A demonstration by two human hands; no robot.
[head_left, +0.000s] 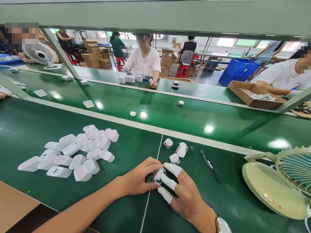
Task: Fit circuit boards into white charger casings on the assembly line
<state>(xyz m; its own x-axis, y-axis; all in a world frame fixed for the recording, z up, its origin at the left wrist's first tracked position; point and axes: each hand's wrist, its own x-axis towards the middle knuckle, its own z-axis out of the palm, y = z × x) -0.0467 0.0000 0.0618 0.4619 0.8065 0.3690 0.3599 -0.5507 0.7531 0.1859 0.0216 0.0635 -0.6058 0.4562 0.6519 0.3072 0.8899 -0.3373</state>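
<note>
My left hand [143,176] grips a small white charger housing [157,179] between thumb and fingers, its open end turned toward my right hand. Inside it sits a circuit board [160,177] with a white pad, partly hidden by fingers. My right hand [181,189], with white finger cots on three fingers, closes around the opening, one fingertip pressed at the board. Beyond my hands lie several circuit boards [181,150] with white pads. Dark tweezers [211,168] rest to their right. Many white housings [79,160] are spread at the left, some lying, some upright.
A pale green fan [274,191] stands at the right. Past a white strip runs a green belt [155,106] carrying loose boards and white parts. Across it a person [145,61] handles white housings; another sits by a cardboard box [257,94]. A metal beam [155,16] crosses overhead.
</note>
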